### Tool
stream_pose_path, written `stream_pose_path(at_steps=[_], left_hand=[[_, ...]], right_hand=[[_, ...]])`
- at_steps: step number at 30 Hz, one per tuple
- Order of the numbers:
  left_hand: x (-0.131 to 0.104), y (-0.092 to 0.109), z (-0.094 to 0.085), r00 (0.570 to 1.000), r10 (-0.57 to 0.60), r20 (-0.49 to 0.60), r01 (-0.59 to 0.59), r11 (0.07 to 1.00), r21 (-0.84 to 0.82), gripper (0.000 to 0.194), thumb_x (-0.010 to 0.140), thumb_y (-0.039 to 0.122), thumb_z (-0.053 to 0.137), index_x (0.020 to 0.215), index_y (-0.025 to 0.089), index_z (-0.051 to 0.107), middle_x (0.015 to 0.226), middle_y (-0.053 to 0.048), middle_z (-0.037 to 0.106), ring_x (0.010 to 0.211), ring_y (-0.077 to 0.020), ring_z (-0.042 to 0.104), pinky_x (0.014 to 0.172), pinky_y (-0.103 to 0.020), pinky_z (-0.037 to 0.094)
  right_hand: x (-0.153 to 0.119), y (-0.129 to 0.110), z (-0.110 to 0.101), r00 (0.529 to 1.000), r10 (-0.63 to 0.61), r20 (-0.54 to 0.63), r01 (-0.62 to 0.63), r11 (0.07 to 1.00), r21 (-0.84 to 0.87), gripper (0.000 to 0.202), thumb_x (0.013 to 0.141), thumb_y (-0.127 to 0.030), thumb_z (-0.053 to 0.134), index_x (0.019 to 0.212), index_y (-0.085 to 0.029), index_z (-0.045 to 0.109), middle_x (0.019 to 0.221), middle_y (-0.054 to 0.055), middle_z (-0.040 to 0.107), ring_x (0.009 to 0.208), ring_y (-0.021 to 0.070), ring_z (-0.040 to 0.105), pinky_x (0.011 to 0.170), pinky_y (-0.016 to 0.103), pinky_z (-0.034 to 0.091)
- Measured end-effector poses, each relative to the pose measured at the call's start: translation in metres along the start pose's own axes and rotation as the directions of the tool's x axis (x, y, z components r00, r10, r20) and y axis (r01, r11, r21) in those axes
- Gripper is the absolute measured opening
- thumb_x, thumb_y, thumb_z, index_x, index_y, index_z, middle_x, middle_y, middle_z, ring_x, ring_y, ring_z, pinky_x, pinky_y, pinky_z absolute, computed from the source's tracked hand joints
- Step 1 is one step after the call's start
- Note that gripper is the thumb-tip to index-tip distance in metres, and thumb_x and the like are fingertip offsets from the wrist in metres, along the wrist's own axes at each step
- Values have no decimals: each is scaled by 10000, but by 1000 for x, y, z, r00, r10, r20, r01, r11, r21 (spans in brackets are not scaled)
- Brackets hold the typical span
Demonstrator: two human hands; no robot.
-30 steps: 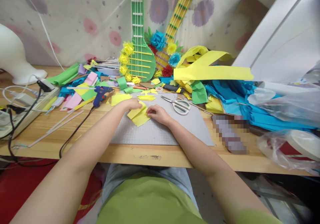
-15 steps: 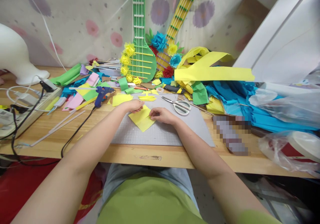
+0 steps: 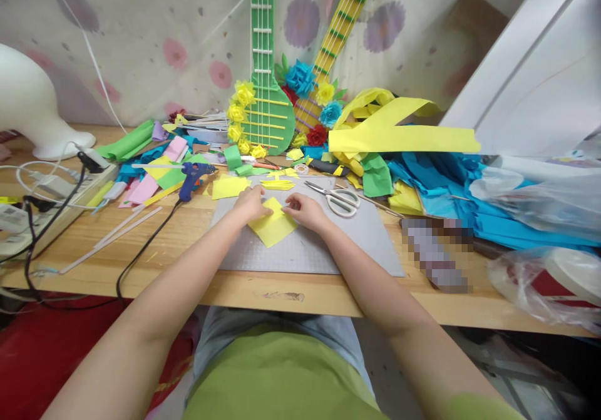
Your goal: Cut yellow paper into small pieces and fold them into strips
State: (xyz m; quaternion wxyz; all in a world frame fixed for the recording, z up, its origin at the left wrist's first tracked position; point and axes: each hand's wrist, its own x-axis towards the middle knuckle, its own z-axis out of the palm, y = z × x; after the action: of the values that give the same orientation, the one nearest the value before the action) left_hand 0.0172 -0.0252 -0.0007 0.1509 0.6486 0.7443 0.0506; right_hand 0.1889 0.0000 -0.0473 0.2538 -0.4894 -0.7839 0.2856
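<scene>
A yellow sheet [image 3: 272,229] lies on a grey mat [image 3: 305,257] between the left hand [image 3: 252,204], thumb and fingers spread at its edge, and the curled right hand [image 3: 306,211], whose grip cannot be made out, scissors [image 3: 332,196] nearby and a glue gun [image 3: 190,182] farther left

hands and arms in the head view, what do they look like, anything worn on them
The left hand and right hand are bare, as are both forearms: no gloves, watch or bracelet shows. A light green sleeve edges the right arm, similar in colour to the top.
</scene>
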Motion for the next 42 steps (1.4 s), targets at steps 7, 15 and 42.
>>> stream_pose_path(at_steps=[7,15,42], left_hand=[[14,3,1,989,-7,149,23,994,-111,547,484,296,753,969,170,535,987,-72,630,904,-234,593,740,-291,446],[15,-12,15,979,164,124,21,522,-853,406,508,342,714,843,157,578,835,-15,663,760,-163,616,679,-274,481],[6,-3,48,996,83,40,41,-10,-999,466,534,419,748,881,123,649,825,-82,710,825,-236,653,744,-351,509]], right_hand=[[-3,-2,5,998,-62,-6,61,995,-84,373,632,-297,682,973,-208,559,889,28,585,764,145,523,697,293,416],[7,10,2,999,43,-19,-29,874,486,349,702,-357,593,990,-181,506,914,37,609,776,120,571,728,282,456],[9,2,-8,968,171,-182,-55,858,510,210,624,-338,549,770,-188,556,739,-10,564,653,115,473,601,243,360]])
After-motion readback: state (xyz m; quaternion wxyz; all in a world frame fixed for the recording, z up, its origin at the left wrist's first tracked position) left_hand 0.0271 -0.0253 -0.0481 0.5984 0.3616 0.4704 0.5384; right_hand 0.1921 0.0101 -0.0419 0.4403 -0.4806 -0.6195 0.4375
